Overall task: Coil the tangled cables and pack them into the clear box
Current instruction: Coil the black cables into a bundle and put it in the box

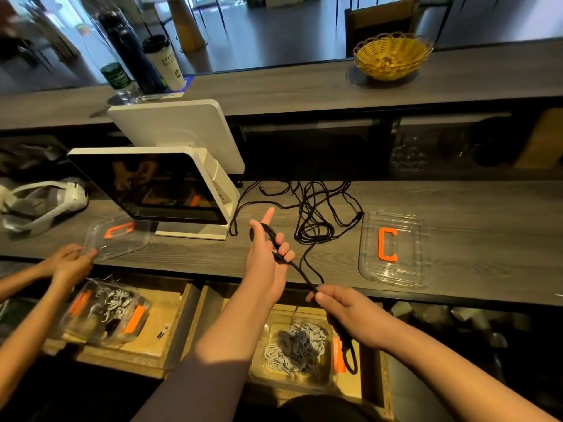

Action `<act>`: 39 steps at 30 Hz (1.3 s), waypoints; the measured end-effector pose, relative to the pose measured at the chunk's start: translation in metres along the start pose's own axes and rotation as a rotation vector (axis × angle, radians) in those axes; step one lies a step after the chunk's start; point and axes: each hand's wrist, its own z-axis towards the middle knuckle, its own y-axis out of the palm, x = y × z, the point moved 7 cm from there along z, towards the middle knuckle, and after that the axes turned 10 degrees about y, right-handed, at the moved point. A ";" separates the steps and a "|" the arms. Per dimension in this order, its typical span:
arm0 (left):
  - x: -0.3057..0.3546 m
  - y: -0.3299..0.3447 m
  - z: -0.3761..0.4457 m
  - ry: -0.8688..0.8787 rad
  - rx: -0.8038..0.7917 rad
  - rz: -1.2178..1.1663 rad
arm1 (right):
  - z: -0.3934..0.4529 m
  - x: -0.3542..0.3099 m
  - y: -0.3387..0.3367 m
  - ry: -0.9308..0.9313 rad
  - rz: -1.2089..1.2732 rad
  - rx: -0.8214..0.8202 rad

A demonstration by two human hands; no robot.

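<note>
Head view, looking down over a grey wood-grain counter [457,214]. Left hand [265,254] raised mid-frame, index finger straight and pointing away, remaining fingers curled round a few turns of thin black cable [316,214] wound over the palm. Right hand [341,306] lower and nearer, pinching the same cable between thumb and fingertips, a taut stretch running diagonally between both hands. Below the right hand, a dark loop dangling down over the open drawer, possibly the cable's tail, though hard to tell in the shadow. Rest of the cable sprawled in loose, tangled loops across the counter, between a white point-of-sale terminal [170,178] with a glossy dark screen and a clear box [394,248]. Clear box lying flat on the counter's right side, rectangular, rounded corners, thin transparent plastic, bright orange C-shaped clip inside. Beneath the counter edge, a pale wooden drawer [377,376] holding a clear tray [292,345] heaped with grey and white coiled cords. Far left, another person's hands [71,260] gripping the rim of a second clear container [118,239]. Up on the higher ledge, a woven yellow basket [393,56] with scalloped rim, plus a paper cup [166,63] with a dark lid.
</note>
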 end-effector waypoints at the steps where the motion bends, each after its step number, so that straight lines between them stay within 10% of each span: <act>1: -0.002 -0.006 0.005 0.013 -0.018 0.081 | -0.001 -0.003 0.003 -0.004 -0.030 -0.010; 13: -0.018 0.000 -0.007 0.097 -0.346 0.945 | -0.015 -0.039 0.017 -0.096 -0.317 -0.068; 26: -0.042 0.008 -0.049 -0.309 -0.688 0.885 | 0.000 -0.042 -0.037 -0.073 0.192 0.097; 31: -0.047 0.015 -0.053 -0.184 -0.904 1.058 | 0.009 -0.030 -0.054 0.034 0.263 0.183; 39: -0.042 -0.001 -0.052 -0.227 -0.754 0.778 | 0.011 -0.014 -0.071 0.080 0.443 0.391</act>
